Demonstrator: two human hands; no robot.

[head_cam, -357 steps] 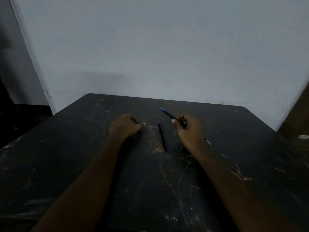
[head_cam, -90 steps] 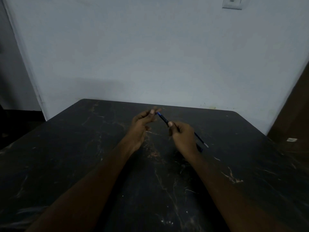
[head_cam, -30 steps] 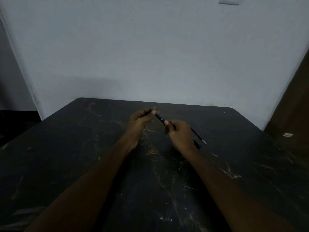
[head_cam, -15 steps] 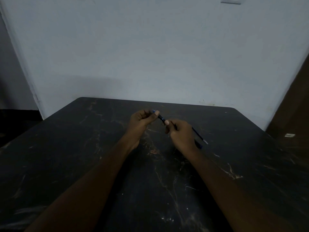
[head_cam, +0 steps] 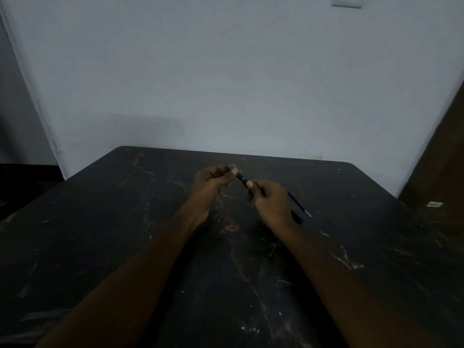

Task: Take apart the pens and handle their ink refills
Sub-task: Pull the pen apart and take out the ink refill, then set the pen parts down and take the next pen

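Note:
Both hands hold one dark pen (head_cam: 241, 178) with blue trim above the middle of the black table (head_cam: 125, 234). My left hand (head_cam: 211, 184) pinches its far blue end between thumb and fingers. My right hand (head_cam: 270, 200) grips the barrel just behind. A thin refill (head_cam: 298, 204) with a pale tip sticks out past my right hand toward the right. A second dark pen piece (head_cam: 297, 217) shows below it beside my right wrist; whether it rests on the table or is held I cannot tell.
The table's far edge (head_cam: 238, 154) meets a pale wall. A brown door or panel (head_cam: 442, 159) stands at the right, and a wall switch (head_cam: 346, 1) is at the top right. Dark floor lies left of the table.
My left hand slid further over the pen's blue end, so less pen shows between the two hands. At the earliest frame a dark pen lay on the table between my hands.

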